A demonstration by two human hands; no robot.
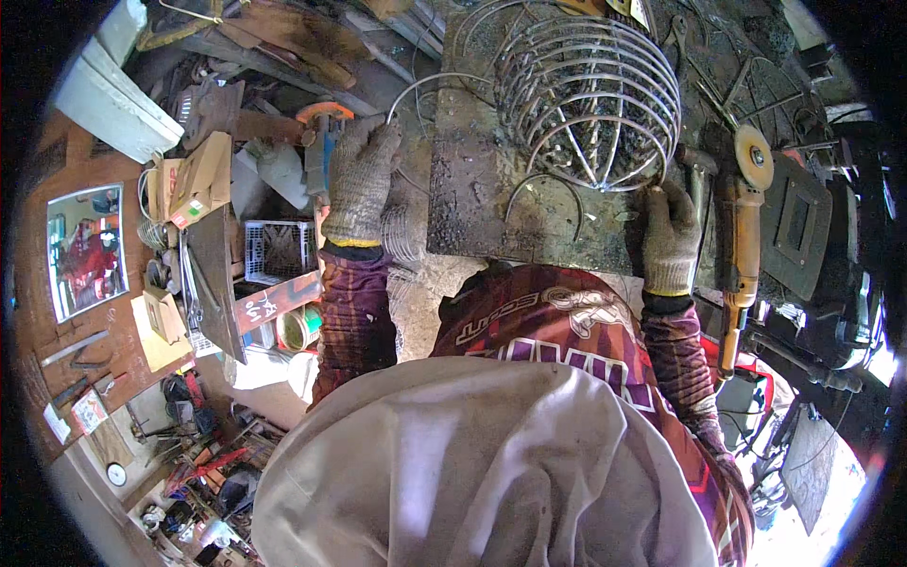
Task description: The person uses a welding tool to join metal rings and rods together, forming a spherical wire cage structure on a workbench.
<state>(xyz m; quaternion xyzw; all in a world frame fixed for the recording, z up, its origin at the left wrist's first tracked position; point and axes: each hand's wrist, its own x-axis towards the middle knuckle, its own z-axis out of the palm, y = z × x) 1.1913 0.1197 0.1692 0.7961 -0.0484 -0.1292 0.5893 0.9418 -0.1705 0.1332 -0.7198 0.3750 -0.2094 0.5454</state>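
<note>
A round cage of bent metal rods (605, 104), like a wire basket, rests on the dark, dirty metal worktop (463, 189). My right hand (670, 244), in a grey knit glove, is closed at the cage's near right edge, its fingertips on the lowest ring. To the left, my left hand (357, 184), gloved alike, is closed on one end of a curved metal rod (430, 79) that arcs toward the cage. Its fingers are partly hidden by the back of the glove. A loose bent rod piece (546, 180) lies on the worktop just in front of the cage.
An angle grinder (744, 217) with a pale disc lies right of my right hand, beside a hammer (699, 165). Coiled wire (404, 234) sits by my left wrist. Farther left are a white crate (279, 252), a cardboard box (200, 181) and a blue clamp-like tool (319, 156).
</note>
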